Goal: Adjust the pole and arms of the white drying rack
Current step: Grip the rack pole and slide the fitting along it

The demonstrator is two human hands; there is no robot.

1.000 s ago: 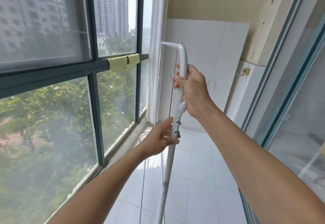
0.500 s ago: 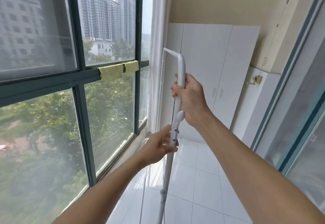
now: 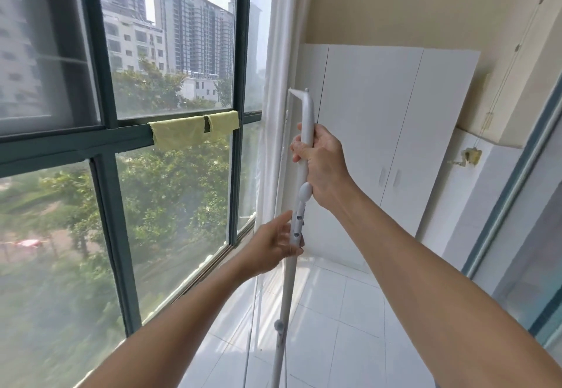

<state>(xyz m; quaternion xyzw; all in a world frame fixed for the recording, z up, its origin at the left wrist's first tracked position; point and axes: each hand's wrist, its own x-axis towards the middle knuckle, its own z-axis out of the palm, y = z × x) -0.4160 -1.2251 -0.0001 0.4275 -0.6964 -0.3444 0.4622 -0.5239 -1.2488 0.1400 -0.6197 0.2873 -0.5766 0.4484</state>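
The white drying rack pole (image 3: 284,302) rises from the floor in front of me, slightly tilted. Its upper tube (image 3: 307,113) bends over at the top into a short arm pointing left. My right hand (image 3: 324,164) is wrapped around that upper tube, just above a white oval knob (image 3: 305,193). My left hand (image 3: 273,246) grips the perforated section with the small holes (image 3: 297,223) below the knob, thumb up beside it. A second small knob (image 3: 278,325) sits lower on the pole.
A tall dark-framed window (image 3: 103,156) runs along the left, with a yellow-green cloth (image 3: 188,130) draped over its crossbar. A white curtain (image 3: 278,53) hangs in the corner. White cupboards (image 3: 395,132) stand at the back. A glass sliding door (image 3: 532,205) is on the right. White tiles cover the floor.
The camera has tilted down and turned, so the pole and hands sit lower in view. Both hands keep the same grip on the pole; no clear shift of the tube.
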